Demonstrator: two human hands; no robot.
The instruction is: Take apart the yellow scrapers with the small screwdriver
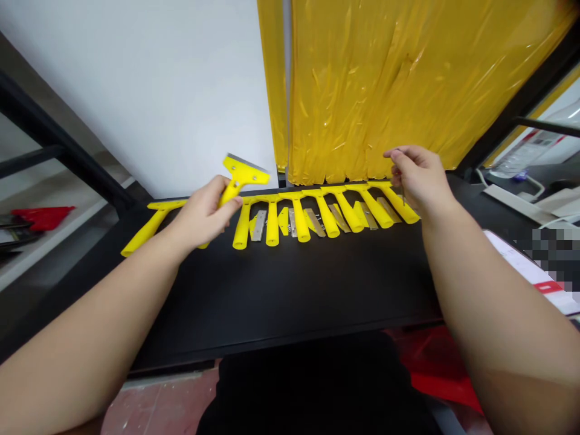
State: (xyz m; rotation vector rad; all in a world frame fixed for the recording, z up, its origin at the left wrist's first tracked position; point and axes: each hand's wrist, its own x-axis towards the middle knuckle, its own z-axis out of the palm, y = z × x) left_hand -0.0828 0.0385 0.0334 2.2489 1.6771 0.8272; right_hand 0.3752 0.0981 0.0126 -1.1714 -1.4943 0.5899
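Observation:
My left hand point(206, 211) is closed round the handle of a yellow scraper point(245, 175), its head raised and a metal blade along the top edge. Two screws show on that head. Raised at the right, my right hand point(420, 175) pinches a thin metal rod that looks like a hex key point(403, 194), one end pointing down. Below both hands, several yellow scraper handles point(301, 220) lie in a row on the black table point(290, 290), their wide ends to the back. Between them lie metal blades point(258, 226) and small yellow plates point(283, 221).
Behind the row stand a white panel point(181, 78) and a stack in yellow plastic film point(362, 90). Black frame posts point(86, 163) rise at both sides. On the right are a clear bottle point(528, 148) and a white-and-red sheet point(539, 281). Red plastic point(444, 368) shows below the table edge.

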